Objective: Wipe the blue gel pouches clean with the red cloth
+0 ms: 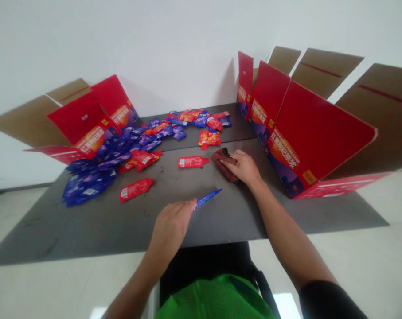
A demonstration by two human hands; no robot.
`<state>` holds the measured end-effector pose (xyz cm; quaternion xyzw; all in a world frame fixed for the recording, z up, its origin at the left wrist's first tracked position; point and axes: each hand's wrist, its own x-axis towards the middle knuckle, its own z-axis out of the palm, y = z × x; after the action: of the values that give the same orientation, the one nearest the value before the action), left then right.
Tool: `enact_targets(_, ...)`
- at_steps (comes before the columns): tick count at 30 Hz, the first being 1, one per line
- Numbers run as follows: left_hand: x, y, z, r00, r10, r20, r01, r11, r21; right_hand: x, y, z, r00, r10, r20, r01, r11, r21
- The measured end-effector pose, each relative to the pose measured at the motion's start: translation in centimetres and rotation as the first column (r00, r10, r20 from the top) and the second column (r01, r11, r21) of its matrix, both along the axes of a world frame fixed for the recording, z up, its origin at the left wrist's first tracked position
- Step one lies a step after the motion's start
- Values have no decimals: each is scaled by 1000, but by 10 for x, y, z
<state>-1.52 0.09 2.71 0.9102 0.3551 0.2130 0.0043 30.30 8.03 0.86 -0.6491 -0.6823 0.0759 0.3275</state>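
The left hand (170, 230) pinches a blue sachet (207, 198) at one end, its long axis pointing forward and right, toward the right hand (240, 168). Relative to the sachet, the right hand lies ahead, fingers resting on a folded maroon cloth (224, 166) on the bench (121, 230); whether it grips cannot be told.

Open red cartons (315, 133) on dark table (71, 235), white wall (161, 40) behind, tiled floor (360, 266) below.
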Motion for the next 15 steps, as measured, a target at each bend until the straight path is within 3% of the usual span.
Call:
enact_targets(3, 4, -22, -17, 995, -73, 69, 74, 997, -11, -4, -1, 2, 999, 30, 28, -30, 1000, -3)
enact_targets(7, 8, -43, -24, 994, -89, 62, 95, 990, -101, -6, -3, 3, 998, 54, 42, -54, 999, -3)
enact_targets(15, -9, -45, -35, 989, -68, 133, 80, 993, -89, -4, -3, 0, 997, 72, 13, -72, 997, 7)
